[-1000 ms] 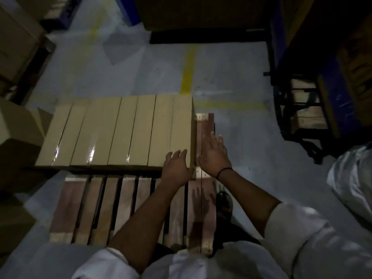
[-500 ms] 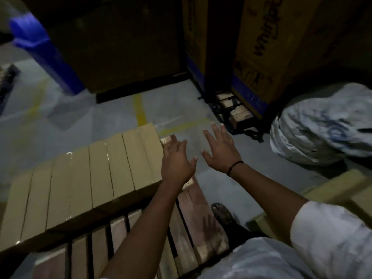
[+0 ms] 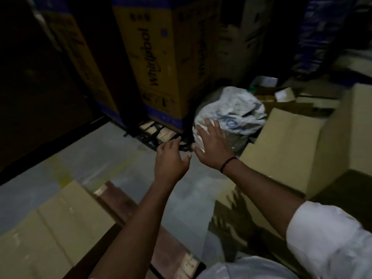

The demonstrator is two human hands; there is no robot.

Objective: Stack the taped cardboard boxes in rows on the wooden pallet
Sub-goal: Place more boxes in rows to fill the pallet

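A row of tan taped cardboard boxes (image 3: 46, 234) lies on the wooden pallet (image 3: 128, 208) at the lower left. More plain cardboard boxes (image 3: 281, 150) are piled on the floor at the right. My left hand (image 3: 171, 160) hovers over the grey floor with fingers loosely spread, holding nothing. My right hand (image 3: 213, 143) is beside it, fingers straight and spread, in front of a white sack, also holding nothing. Both hands are well clear of the pallet boxes.
Tall yellow and blue appliance cartons (image 3: 159, 63) stand at the back on a dark metal frame (image 3: 159, 135). A crumpled white sack (image 3: 237, 111) sits between them and the box pile. Grey floor (image 3: 112, 156) with faded yellow lines lies between pallet and cartons.
The view has swung right, away from the pallet toward the box pile. Both hands left the end box of the row and now hover over the floor near the sack.
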